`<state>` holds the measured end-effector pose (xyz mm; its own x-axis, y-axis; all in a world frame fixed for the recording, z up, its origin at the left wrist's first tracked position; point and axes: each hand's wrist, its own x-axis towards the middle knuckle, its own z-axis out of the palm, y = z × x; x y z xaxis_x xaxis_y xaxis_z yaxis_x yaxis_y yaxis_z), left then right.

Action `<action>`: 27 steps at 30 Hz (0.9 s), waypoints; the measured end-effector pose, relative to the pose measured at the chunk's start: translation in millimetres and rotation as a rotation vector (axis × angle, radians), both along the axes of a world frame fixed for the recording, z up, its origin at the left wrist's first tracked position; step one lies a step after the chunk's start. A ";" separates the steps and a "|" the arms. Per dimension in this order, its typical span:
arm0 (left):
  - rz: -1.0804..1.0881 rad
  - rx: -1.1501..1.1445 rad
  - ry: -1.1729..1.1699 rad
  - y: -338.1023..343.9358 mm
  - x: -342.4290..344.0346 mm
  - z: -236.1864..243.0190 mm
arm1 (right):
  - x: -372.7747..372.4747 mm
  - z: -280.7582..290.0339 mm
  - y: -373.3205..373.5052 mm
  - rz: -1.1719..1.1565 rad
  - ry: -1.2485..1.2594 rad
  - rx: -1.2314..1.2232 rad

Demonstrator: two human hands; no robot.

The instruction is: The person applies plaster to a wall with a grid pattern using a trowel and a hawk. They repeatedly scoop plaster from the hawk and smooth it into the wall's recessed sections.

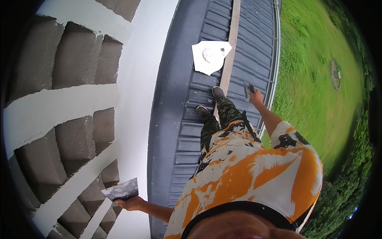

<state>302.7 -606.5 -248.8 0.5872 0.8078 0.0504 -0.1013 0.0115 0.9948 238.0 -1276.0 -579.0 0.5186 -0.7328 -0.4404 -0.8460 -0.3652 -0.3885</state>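
Observation:
My left hand [129, 203] is closed on the lower edge of a flat grey plate [122, 190], smeared with whitish paste. The plate is beside the white wall, near its recesses; whether it has a handle is hidden. Out to the right, my right hand [256, 97] grips a putty knife [248, 91] by its dark handle, the blade over the roof tiles. Ahead of my feet lies an irregular white sheet [199, 63] with a mound of white paste [207, 55] and a small dark-and-tan item [223, 51] too small to name.
I stand on a dark tiled roof [250, 36], one foot beside a long wooden plank [229, 63]. At left rises a white wall [135, 79] with grey-brown stepped recesses [75, 59]. A gutter [276, 47] edges the roof at right, with grass [306, 79] below.

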 end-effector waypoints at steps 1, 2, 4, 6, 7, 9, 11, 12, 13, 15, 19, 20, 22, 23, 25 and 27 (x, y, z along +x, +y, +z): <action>-0.078 -0.309 0.070 -34.5 1.7 -36.5 | 13.9 -24.5 -3.9 0.068 0.030 -0.030; -0.096 -0.466 0.150 -51.3 -2.6 -92.7 | 30.1 -47.8 -7.5 0.145 0.055 -0.056; -0.081 -0.852 0.366 -93.8 -24.3 -203.4 | 75.8 -63.0 -2.4 0.217 0.078 0.019; -0.155 -1.136 0.561 -162.1 -37.6 -269.7 | 115.3 -91.7 8.0 0.264 0.094 0.046; -0.227 -1.214 0.629 -183.9 -52.3 -306.8 | 138.4 -112.1 8.3 0.290 0.090 0.032; -0.364 -1.348 0.635 -234.9 -67.8 -355.1 | 171.3 -158.8 7.6 0.308 0.099 0.015; -0.354 -1.402 0.780 -253.2 -86.0 -398.3 | 198.2 -213.7 0.9 0.284 0.124 0.017; -0.348 -1.431 0.847 -261.3 -87.6 -414.2 | 213.9 -239.2 -4.3 0.266 0.077 0.000; -0.355 -1.443 0.876 -266.1 -89.4 -427.9 | 229.1 -264.3 -10.3 0.247 0.031 -0.017; -0.337 -1.460 0.908 -277.9 -99.0 -450.9 | 264.4 -316.6 -16.5 0.288 0.005 -0.038; -0.328 -1.499 0.962 -283.5 -96.5 -466.6 | 314.5 -405.6 -29.8 0.334 -0.001 -0.083; -0.357 -1.540 0.889 -281.7 -102.8 -473.5 | 320.9 -426.9 -32.8 0.361 0.032 -0.104; -0.248 -1.488 0.951 -287.8 -93.5 -473.5 | 337.1 -446.3 -34.0 0.350 0.088 -0.101; -0.192 -1.461 0.983 -291.9 -89.3 -469.3 | 344.7 -449.0 -31.8 0.347 0.100 -0.091; -0.204 -1.455 0.971 -298.3 -81.2 -465.0 | 356.2 -456.0 -28.3 0.383 0.110 -0.135; -0.204 -1.423 0.997 -303.4 -75.9 -462.4 | 363.1 -466.7 -29.4 0.407 0.134 -0.162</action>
<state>226.7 -909.9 -711.2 0.0390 -0.1864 -0.9817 0.6034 0.7875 -0.1255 601.1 -1305.4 -1045.7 0.7249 -0.5463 -0.4196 -0.6599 -0.7254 -0.1957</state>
